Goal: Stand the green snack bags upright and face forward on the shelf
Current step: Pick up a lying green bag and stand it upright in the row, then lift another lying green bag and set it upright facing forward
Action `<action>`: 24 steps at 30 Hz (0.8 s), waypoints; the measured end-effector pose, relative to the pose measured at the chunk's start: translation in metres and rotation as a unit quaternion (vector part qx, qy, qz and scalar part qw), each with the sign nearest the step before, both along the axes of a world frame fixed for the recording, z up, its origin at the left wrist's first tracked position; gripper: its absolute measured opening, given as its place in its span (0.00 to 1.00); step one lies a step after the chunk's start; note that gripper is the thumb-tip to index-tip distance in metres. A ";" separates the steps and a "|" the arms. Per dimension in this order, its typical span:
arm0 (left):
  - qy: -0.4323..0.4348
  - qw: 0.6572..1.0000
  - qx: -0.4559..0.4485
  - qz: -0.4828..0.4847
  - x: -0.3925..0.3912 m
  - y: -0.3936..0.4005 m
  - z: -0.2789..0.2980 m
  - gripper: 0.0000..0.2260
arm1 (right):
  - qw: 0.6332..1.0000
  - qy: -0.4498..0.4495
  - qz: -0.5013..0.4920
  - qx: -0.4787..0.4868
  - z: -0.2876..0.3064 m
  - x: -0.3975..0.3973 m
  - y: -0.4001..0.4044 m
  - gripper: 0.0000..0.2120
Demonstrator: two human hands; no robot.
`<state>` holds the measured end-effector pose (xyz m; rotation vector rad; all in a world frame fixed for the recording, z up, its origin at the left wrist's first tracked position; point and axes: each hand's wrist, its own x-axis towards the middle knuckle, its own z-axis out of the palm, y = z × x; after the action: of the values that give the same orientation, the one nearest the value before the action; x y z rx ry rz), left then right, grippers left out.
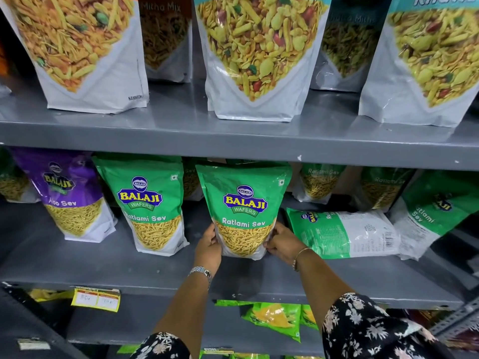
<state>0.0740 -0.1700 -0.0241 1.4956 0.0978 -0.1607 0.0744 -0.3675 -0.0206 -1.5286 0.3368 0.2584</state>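
A green Ratlami Sev bag stands upright on the grey middle shelf, its front facing me. My left hand grips its lower left edge and my right hand grips its lower right edge. To its left a second green bag stands upright, front forward. On the right a green bag lies flat on its side with its back label showing. Another green bag leans tilted at the far right. More green bags stand at the back.
A purple Aloo Sev bag stands at the left of the same shelf. Large white namkeen pouches line the shelf above. Green triangular snack packs lie on the shelf below, beside a yellow price tag.
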 end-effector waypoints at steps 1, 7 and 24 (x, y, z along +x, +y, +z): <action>0.002 1.000 0.005 -0.002 0.000 0.000 0.000 0.26 | 1.000 -0.001 -0.001 -0.006 -0.001 0.000 0.001 0.27; 0.000 0.999 0.035 -0.008 -0.003 0.002 0.006 0.26 | 0.999 -0.011 -0.001 -0.039 -0.003 0.002 0.003 0.26; 0.068 0.987 0.135 0.064 -0.057 -0.001 0.011 0.25 | 0.996 0.002 -0.026 -0.086 0.018 -0.047 -0.003 0.33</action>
<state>0.0165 -0.1706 -0.0127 1.7411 0.3352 -0.1493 0.0277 -0.3707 -0.0023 -1.6870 0.4100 0.1957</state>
